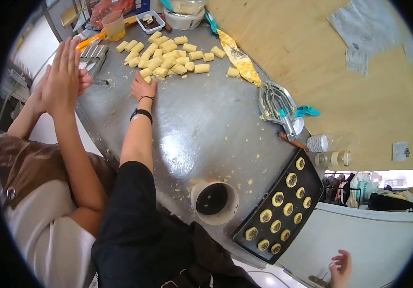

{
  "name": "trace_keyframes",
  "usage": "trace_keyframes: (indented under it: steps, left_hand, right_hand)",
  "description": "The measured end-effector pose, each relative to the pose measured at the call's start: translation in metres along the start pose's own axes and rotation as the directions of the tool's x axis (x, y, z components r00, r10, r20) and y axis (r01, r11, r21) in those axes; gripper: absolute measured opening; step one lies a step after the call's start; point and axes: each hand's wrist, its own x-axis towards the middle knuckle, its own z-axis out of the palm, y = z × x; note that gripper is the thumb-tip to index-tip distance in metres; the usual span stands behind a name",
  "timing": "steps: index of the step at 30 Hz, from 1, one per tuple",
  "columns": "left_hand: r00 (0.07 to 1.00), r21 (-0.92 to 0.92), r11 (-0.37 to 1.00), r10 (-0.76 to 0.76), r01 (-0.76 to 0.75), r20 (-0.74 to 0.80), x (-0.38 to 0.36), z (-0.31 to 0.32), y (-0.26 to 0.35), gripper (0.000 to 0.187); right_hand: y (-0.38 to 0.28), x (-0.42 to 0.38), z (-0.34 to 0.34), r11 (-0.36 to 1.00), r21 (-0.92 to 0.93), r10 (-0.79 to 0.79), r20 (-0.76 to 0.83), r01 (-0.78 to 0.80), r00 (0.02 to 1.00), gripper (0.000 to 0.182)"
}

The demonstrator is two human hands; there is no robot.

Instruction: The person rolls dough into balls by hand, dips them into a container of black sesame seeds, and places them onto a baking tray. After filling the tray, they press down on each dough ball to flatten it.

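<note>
My left hand (143, 88), with a dark band and a black watch at the wrist, reaches the near edge of a pile of pale yellow dough pieces (168, 55). Its fingers curl round one dough piece (147, 79), partly hidden by the hand. At the lower right my right hand (342, 269) is off the table beyond the baking tray (245, 218), fingers loosely bent and apart, with nothing visible in it. Several round dough pieces with dark seed-like tops (277, 198) lie on that black tray. A white tub with dark contents (232, 204) stands close to my body.
On my left a co-worker presses two hands (62, 79) together. Along the wall lie a yellow piping bag (240, 57), a metal whisk-like beater (278, 103) and jars (317, 143). A measuring jug (114, 26) and a small plastic box (150, 22) stand at the back.
</note>
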Motion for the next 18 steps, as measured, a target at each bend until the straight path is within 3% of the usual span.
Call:
trace_keyframes:
  steps: [3,7,10,13,16,17,18]
  left_hand:
    - [0.998,0.008,0.999,0.053,-0.053,-0.036,0.015,0.012,-0.002,0.082]
    - [0.984,0.016,0.988,0.156,-0.155,-0.085,0.025,0.022,-0.010,0.080]
    - [0.961,-0.104,0.959,0.252,-0.264,-0.117,0.027,0.022,-0.031,0.080]
    - [0.936,-0.216,0.916,0.301,-0.337,-0.184,0.014,0.013,-0.052,0.072]
    - [0.988,-0.448,0.891,0.124,-0.070,0.094,-0.034,0.003,-0.054,0.062]
    - [0.986,-0.578,0.813,0.147,-0.073,0.082,-0.060,0.011,-0.053,0.053]
    - [0.929,-0.657,0.730,0.083,0.190,0.361,-0.093,-0.018,-0.028,0.047]
  right_hand:
    - [0.001,-0.017,0.017,0.978,0.206,0.046,-0.061,-0.032,0.997,0.046]
    - [0.001,-0.012,0.027,0.976,0.209,-0.054,-0.068,0.067,0.996,0.044]
    - [-0.033,-0.003,0.040,0.980,0.199,0.020,-0.084,-0.003,0.996,0.045]
    - [-0.039,0.017,0.054,0.970,0.121,-0.209,-0.012,0.208,0.978,0.044]
    - [-0.039,0.051,0.109,0.829,0.469,-0.272,-0.138,0.305,0.952,0.050]
    - [-0.054,0.058,0.134,0.746,0.576,-0.300,-0.160,0.335,0.941,0.050]
    - [-0.062,0.067,0.157,0.707,0.632,-0.359,-0.067,0.318,0.931,0.048]
